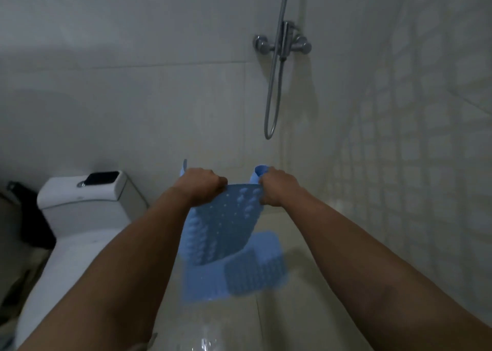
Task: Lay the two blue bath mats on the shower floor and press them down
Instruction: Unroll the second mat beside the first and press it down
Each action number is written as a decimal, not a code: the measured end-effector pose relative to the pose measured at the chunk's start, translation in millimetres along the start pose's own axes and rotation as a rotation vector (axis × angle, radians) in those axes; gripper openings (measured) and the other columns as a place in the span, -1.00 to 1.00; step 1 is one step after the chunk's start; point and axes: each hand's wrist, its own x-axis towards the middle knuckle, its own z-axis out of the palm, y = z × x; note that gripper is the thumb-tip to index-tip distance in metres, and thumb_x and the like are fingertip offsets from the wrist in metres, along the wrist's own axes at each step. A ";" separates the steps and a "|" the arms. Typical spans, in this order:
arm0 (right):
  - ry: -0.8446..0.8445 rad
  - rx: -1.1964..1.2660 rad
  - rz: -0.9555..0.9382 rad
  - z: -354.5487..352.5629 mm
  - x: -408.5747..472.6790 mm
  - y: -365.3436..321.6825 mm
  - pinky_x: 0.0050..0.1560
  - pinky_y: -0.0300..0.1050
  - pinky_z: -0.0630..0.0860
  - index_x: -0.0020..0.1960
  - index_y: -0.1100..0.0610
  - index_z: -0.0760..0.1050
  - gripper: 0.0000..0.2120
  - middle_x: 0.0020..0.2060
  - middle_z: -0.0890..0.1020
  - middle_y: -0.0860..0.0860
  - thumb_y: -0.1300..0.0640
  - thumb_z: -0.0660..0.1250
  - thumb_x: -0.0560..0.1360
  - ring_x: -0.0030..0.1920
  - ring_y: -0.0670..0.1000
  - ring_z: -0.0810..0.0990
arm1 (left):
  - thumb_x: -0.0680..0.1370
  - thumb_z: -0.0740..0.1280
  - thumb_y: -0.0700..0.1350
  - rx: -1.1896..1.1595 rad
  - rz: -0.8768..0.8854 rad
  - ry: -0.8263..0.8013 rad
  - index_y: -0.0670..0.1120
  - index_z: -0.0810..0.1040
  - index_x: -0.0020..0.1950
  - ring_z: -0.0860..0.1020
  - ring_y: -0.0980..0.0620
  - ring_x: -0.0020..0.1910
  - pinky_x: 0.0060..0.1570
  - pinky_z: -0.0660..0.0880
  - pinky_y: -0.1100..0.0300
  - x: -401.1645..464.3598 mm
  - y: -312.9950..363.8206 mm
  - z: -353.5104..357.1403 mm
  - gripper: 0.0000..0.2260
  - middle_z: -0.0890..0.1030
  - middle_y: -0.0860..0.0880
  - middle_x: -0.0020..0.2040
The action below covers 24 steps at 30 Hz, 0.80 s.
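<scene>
Both hands, left (201,184) and right (277,187), are gripping a hanging mat (223,223) above a second mat (239,273) lying on the floor (306,310); a toilet (80,217) is standing leftward.

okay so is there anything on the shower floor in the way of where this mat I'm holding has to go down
Partly. The left hand and right hand hold the blue mat hanging by its top edge. Below it, the other blue mat already lies on the shower floor. The floor beside that one looks bare, apart from the toilet on the left.
</scene>
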 end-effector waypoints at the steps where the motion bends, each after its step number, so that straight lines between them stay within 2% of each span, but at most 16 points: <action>1: -0.011 -0.031 0.022 8.3 -2.7 7.5 0.18 0.07 0.51 0.29 0.07 0.53 -0.53 0.38 0.41 0.13 -0.04 0.46 0.43 0.28 0.21 0.49 | 0.70 0.11 0.09 0.010 -0.004 -0.012 0.01 0.54 0.19 0.63 -0.24 0.04 0.02 0.49 -0.05 -3.2 4.7 0.8 -0.73 0.66 -0.17 0.06; 2: -0.021 -0.058 0.052 17.0 -5.8 16.0 0.23 0.10 0.48 0.34 0.07 0.50 -0.52 0.43 0.34 0.15 -0.01 0.45 0.46 0.32 0.21 0.43 | 0.71 0.11 0.08 0.031 -0.007 -0.022 0.00 0.54 0.20 0.63 -0.24 0.04 -0.07 0.46 0.00 -5.5 8.6 1.4 -0.73 0.66 -0.17 0.06; 4: -0.011 -0.113 0.100 33.8 -12.2 37.1 0.27 0.14 0.41 0.37 0.03 0.47 -0.55 0.42 0.31 0.13 0.03 0.40 0.50 0.34 0.19 0.36 | 0.71 0.11 0.05 0.076 -0.008 -0.024 -0.01 0.54 0.22 0.64 -0.22 0.01 -0.20 0.36 0.06 -8.5 15.4 0.7 -0.73 0.67 -0.17 0.04; 7: 0.068 -0.202 0.083 50.5 -23.6 63.7 0.25 0.16 0.32 0.23 -0.04 0.57 -0.69 0.25 0.39 0.08 0.03 0.36 0.50 0.25 0.18 0.33 | 0.71 0.13 0.01 0.139 -0.007 0.003 0.00 0.55 0.25 0.64 -0.21 -0.06 -0.27 0.34 0.07 -15.5 22.4 1.7 -0.75 0.67 -0.15 -0.01; 10: 0.098 -0.268 0.009 69.9 -33.0 81.7 0.24 0.16 0.26 0.13 -0.08 0.62 -0.74 0.25 0.40 0.06 0.01 0.39 0.45 0.24 0.18 0.32 | 0.70 0.14 0.01 0.136 -0.002 -0.024 0.00 0.54 0.24 0.65 -0.20 -0.10 -0.31 0.30 0.08 -22.1 42.3 6.9 -0.76 0.67 -0.13 -0.04; 12: 0.046 -0.302 0.004 84.9 -37.9 95.1 0.30 0.20 0.22 0.14 -0.05 0.63 -0.72 0.26 0.42 0.07 0.00 0.39 0.44 0.28 0.19 0.32 | 0.69 0.15 0.01 0.108 -0.010 -0.038 0.01 0.56 0.21 0.64 -0.20 -0.14 -0.33 0.35 0.08 -27.8 54.6 16.4 -0.77 0.68 -0.12 -0.07; 15: -0.123 -0.320 0.061 111.9 -48.6 126.5 0.39 0.28 0.16 0.19 -0.03 0.58 -0.70 0.20 0.51 0.04 -0.06 0.35 0.48 0.29 0.15 0.43 | 0.68 0.19 0.02 0.049 -0.053 -0.046 0.04 0.62 0.21 0.65 -0.20 -0.11 -0.26 0.45 0.07 -48.5 60.3 34.1 -0.76 0.69 -0.12 -0.05; 17: -0.219 -0.151 0.078 134.4 -59.1 150.3 0.39 0.26 0.20 0.15 -0.06 0.55 -0.73 0.13 0.58 -0.01 -0.10 0.33 0.48 0.24 0.11 0.53 | 0.66 0.25 -0.02 0.002 -0.081 -0.044 0.01 0.66 0.17 0.66 -0.21 -0.12 -0.25 0.47 0.06 -68.0 60.5 41.2 -0.79 0.70 -0.13 -0.05; 18: -0.260 -0.020 0.074 145.2 -67.4 158.3 0.34 0.20 0.31 0.10 -0.06 0.52 -0.76 0.09 0.60 -0.01 -0.11 0.32 0.48 0.19 0.10 0.57 | 0.65 0.28 -0.05 -0.014 -0.099 -0.035 -0.01 0.67 0.13 0.65 -0.21 -0.14 -0.27 0.48 0.05 -77.3 60.9 45.9 -0.81 0.70 -0.13 -0.08; 20: -0.325 0.174 0.034 165.7 -81.9 163.9 0.08 0.02 0.51 0.02 -0.01 0.46 -0.80 0.02 0.64 0.04 -0.08 0.34 0.48 0.05 0.13 0.62 | 0.65 0.26 -0.06 -0.015 -0.130 -0.078 -0.01 0.66 0.11 0.65 -0.20 -0.14 -0.30 0.46 0.07 -90.4 64.3 60.4 -0.81 0.69 -0.12 -0.08; 22: -0.342 0.249 -0.010 186.1 -90.5 160.8 -0.07 -0.04 0.52 0.03 0.06 0.47 -0.82 -0.05 0.65 0.08 -0.02 0.34 0.52 -0.02 0.16 0.64 | 0.67 0.16 -0.01 -0.023 -0.156 -0.191 0.04 0.59 0.18 0.65 -0.17 -0.09 -0.27 0.48 0.07 -97.6 72.7 77.3 -0.77 0.68 -0.09 -0.03; 23: -0.343 0.250 -0.017 195.0 -95.7 157.9 -0.01 -0.03 0.51 0.03 0.07 0.49 -0.85 -0.05 0.65 0.08 0.01 0.32 0.53 -0.01 0.16 0.64 | 0.68 0.13 0.01 -0.053 -0.180 -0.241 0.05 0.55 0.21 0.65 -0.17 -0.07 -0.25 0.48 0.07 -100.8 77.2 84.8 -0.77 0.67 -0.10 -0.02; 24: -0.344 0.215 -0.007 206.4 -101.1 155.8 0.14 0.02 0.48 0.03 0.04 0.52 -0.87 -0.04 0.66 0.05 0.01 0.29 0.55 0.01 0.13 0.64 | 0.69 0.11 0.02 -0.091 -0.204 -0.292 0.04 0.52 0.23 0.65 -0.17 -0.04 -0.23 0.46 0.07 -103.9 82.3 95.4 -0.76 0.66 -0.11 0.00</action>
